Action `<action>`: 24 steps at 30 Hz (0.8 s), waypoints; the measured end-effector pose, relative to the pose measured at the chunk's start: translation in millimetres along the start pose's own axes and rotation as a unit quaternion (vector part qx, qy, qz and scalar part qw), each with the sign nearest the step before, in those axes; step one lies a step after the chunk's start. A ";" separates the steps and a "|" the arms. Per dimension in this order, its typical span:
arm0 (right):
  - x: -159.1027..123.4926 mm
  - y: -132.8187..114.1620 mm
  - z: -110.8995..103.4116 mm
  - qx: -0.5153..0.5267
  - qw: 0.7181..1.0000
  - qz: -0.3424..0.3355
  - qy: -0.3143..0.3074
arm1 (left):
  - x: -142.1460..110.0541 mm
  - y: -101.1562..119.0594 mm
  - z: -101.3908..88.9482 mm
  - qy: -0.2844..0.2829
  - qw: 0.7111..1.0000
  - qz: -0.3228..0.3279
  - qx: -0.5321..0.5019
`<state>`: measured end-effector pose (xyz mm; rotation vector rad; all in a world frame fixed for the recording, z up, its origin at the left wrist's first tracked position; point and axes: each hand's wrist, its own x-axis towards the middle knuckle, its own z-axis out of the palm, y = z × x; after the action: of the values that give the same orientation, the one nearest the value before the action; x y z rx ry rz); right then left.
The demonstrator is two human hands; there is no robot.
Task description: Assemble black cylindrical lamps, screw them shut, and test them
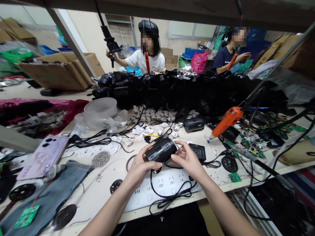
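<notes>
A black cylindrical housing (161,150) with ribbed slots is held above the workbench between both hands. My left hand (139,165) grips its near left end, fingers curled around it. My right hand (188,159) pinches its right end with thumb and fingers. A black cable (169,196) hangs from the housing and loops over a white power strip (169,183) below. A black square plate (199,151) lies just behind my right hand.
An orange electric screwdriver (226,120) hangs at the right. A pile of black housings (172,88) fills the back of the table. A phone (44,156), a clear bowl (100,107), green circuit boards (235,177) and round discs lie around. Two people work across the table.
</notes>
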<state>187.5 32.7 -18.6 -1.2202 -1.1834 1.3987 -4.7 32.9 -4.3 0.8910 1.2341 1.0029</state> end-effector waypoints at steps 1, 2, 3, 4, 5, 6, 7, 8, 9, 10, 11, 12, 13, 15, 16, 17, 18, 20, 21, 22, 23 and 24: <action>-0.4 1.0 1.1 0.023 1.000 0.010 0.003 | -0.2 0.0 1.4 0.002 1.000 -0.002 -0.001; -0.7 1.4 1.7 0.039 0.999 0.020 0.005 | -0.5 0.0 2.6 0.003 1.000 -0.006 -0.004; -0.8 1.4 1.9 0.048 0.998 0.027 0.007 | -0.9 -0.1 3.7 0.005 1.000 -0.011 -0.010; -0.8 1.1 1.8 0.052 0.998 0.031 0.009 | -1.2 -0.1 4.5 0.006 1.000 -0.016 -0.018; -0.7 0.6 1.5 0.054 0.998 0.031 0.011 | -1.5 0.0 5.2 0.007 0.999 -0.023 -0.027; -0.3 0.2 1.3 0.054 0.998 0.030 0.013 | -1.7 0.1 5.7 0.009 0.999 -0.032 -0.036; 0.2 -0.2 1.1 0.054 0.998 0.028 0.015 | -1.7 0.1 6.0 0.010 0.998 -0.041 -0.044; 0.9 -0.5 1.1 0.054 0.998 0.026 0.017 | -1.5 0.1 6.4 0.010 0.997 -0.050 -0.053; 1.7 -0.5 1.3 0.052 0.998 0.024 0.022 | -1.2 -0.1 6.8 0.008 0.996 -0.060 -0.064; 2.6 -0.4 1.7 0.048 0.998 0.024 0.028 | -0.9 -0.4 7.3 0.004 0.995 -0.068 -0.077; 3.6 -0.1 2.1 0.041 0.998 0.023 0.036 | -0.6 -0.7 7.8 0.000 0.993 -0.078 -0.092; 4.4 0.3 2.6 0.031 0.998 0.021 0.044 | -0.4 -1.1 8.4 -0.004 0.990 -0.089 -0.109; 5.0 0.7 3.1 0.016 0.998 0.016 0.053 | -0.4 -1.5 9.0 -0.009 0.987 -0.102 -0.124; 5.8 0.8 4.0 -0.021 0.997 -0.001 0.067 | -1.0 -1.8 10.1 -0.020 0.980 -0.130 -0.149; 5.9 0.4 4.4 -0.042 0.996 -0.011 0.072 | -1.4 -1.7 10.6 -0.023 0.977 -0.143 -0.157; 5.9 -0.4 4.8 -0.062 0.995 -0.021 0.077 | -1.9 -1.6 10.9 -0.026 0.973 -0.155 -0.166; 5.8 -1.7 5.3 -0.081 0.993 -0.030 0.081 | -2.2 -1.3 11.2 -0.024 0.969 -0.169 -0.178; 5.7 -5.6 6.5 -0.110 0.989 -0.039 0.088 | -2.4 -0.9 11.4 -0.015 0.958 -0.199 -0.205; 5.7 -7.9 7.2 -0.123 0.987 -0.041 0.090 | -2.2 -0.7 11.3 -0.011 0.952 -0.215 -0.219; 5.8 -10.3 7.9 -0.136 0.985 -0.043 0.092 | -1.8 -0.6 11.2 -0.008 0.946 -0.229 -0.230; 6.0 -12.6 8.6 -0.149 0.983 -0.046 0.095 | -1.5 -0.4 11.0 -0.008 0.941 -0.241 -0.237; 6.1 -14.7 9.4 -0.164 0.980 -0.051 0.097 | -1.1 -0.2 10.7 -0.009 0.937 -0.251 -0.242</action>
<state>178.1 39.8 -4.4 -1.4650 -1.3523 1.0090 5.9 31.7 -2.7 0.1810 1.0533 0.8202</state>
